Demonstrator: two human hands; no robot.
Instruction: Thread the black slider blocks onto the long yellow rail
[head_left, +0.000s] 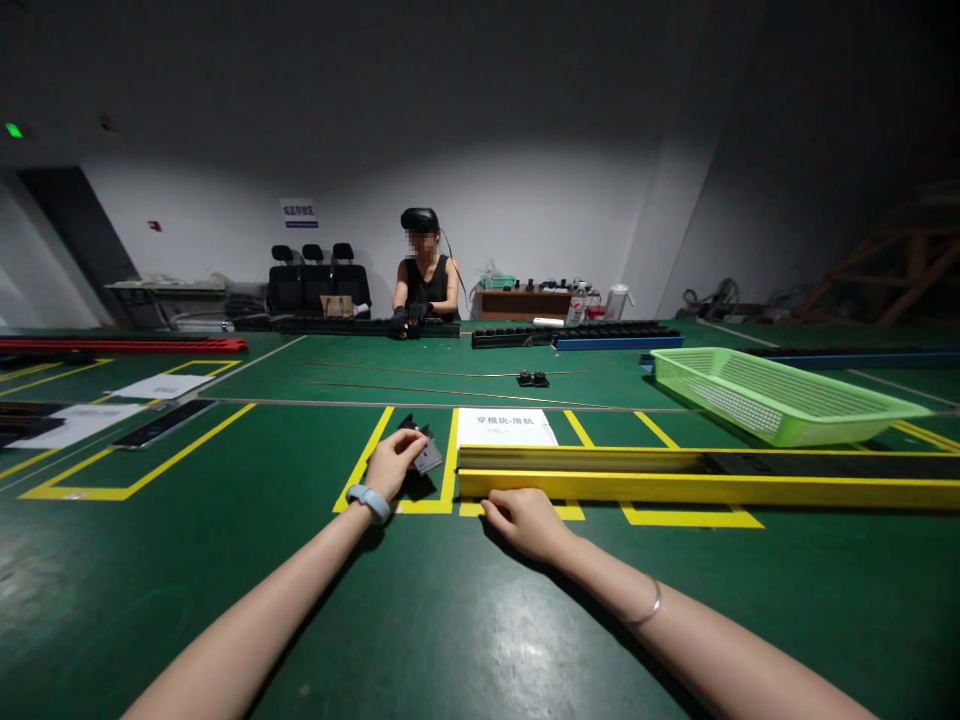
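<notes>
My left hand pinches a small grey and black block, tilted above the table inside a yellow-taped box. Dark parts show behind and below the fingers; I cannot make out whether they belong to the same piece. A long yellow rail lies across the right side, its open left end near the block but apart from it. Against the near face of this rail rests my right hand, fingers curled in, with nothing visible in them. Dark pieces sit in the rail's channel farther right.
A light green basket stands behind the rail. A printed sheet, thin rods and a small black part lie beyond. A phone is at left. Across the table works a person in black gloves.
</notes>
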